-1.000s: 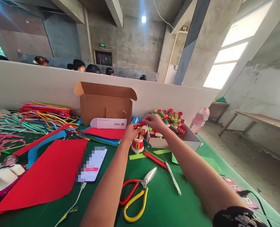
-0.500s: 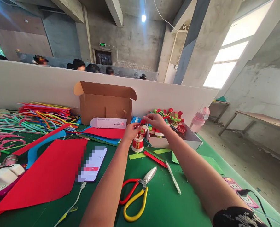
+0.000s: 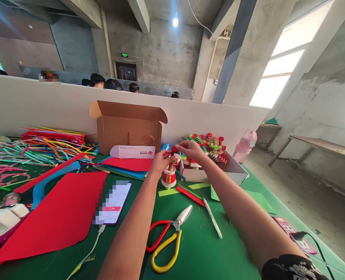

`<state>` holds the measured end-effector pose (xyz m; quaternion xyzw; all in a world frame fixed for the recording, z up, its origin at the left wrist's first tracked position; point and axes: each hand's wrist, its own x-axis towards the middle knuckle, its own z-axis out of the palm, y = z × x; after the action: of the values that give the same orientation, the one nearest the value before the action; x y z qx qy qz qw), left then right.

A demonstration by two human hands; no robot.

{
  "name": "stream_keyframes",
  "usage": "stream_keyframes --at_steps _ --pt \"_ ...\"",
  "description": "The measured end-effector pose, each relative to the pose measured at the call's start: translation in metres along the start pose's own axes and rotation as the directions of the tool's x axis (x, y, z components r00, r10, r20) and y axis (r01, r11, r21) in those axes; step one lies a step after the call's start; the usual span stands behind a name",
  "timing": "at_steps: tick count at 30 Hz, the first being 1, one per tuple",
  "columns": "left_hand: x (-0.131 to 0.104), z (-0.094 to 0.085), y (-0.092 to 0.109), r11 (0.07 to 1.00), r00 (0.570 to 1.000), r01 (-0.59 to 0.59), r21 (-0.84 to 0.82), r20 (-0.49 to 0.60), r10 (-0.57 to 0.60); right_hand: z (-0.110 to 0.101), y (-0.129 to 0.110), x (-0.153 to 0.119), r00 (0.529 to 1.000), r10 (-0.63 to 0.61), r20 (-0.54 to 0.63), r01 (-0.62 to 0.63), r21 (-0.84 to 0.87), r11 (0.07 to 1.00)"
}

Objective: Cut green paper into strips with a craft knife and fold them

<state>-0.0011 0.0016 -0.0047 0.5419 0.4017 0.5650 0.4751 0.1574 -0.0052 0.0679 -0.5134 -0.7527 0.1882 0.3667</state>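
Observation:
A small paper-cup toy (image 3: 169, 178), red and white with a gold mark, stands upright on the green table below my hands. A folded paper spring rises from its top, partly covered by fingers. My left hand (image 3: 161, 162) is closed around the upper part of that spring. My right hand (image 3: 190, 151) pinches at a red round piece (image 3: 174, 149) at the top; the fingertips hide exactly how it is held. Just behind stands another paper cup (image 3: 176, 160). To the right, a white box (image 3: 213, 177) holds several similar toys (image 3: 209, 144) with pleated springs.
Scissors (image 3: 172, 237) with red and yellow handles lie in front, near a white pen (image 3: 212, 218) and paper strips (image 3: 190, 195). Leftward are a phone (image 3: 115, 206), red paper (image 3: 61, 214), pipe cleaners (image 3: 53, 142) and an open cardboard box (image 3: 128, 128). A pink bottle (image 3: 244, 147) stands at right.
My left hand's fingers have shifted slightly around the toy's top, and the red round piece shows more clearly. My right hand stays nearly in place; the view has moved a little.

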Motion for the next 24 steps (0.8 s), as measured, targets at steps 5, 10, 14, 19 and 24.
stream_keyframes --at_steps 5,10,14,19,24 --pt "0.001 0.001 -0.001 1.0 1.0 0.006 0.005 0.002 -0.006 0.004 -0.002 0.002 0.999 -0.02 0.042 0.021 -0.021 1.0" --pt "0.002 0.001 -0.002 1.0 1.0 0.008 -0.003 0.009 -0.008 0.007 0.0 0.005 0.999 -0.017 0.046 0.019 -0.042 0.999" --pt "0.003 0.001 -0.004 1.0 1.0 0.017 -0.006 0.015 -0.017 0.009 0.001 0.006 0.999 -0.009 0.043 0.011 -0.051 0.999" --pt "0.001 0.001 -0.003 1.0 0.999 0.024 -0.004 0.026 -0.024 0.013 0.002 0.007 0.999 0.011 0.049 -0.008 -0.058 0.998" --pt "0.001 0.0 -0.001 1.0 0.999 0.027 0.011 0.03 -0.027 0.014 0.002 0.009 0.998 0.034 0.044 -0.031 -0.064 0.997"
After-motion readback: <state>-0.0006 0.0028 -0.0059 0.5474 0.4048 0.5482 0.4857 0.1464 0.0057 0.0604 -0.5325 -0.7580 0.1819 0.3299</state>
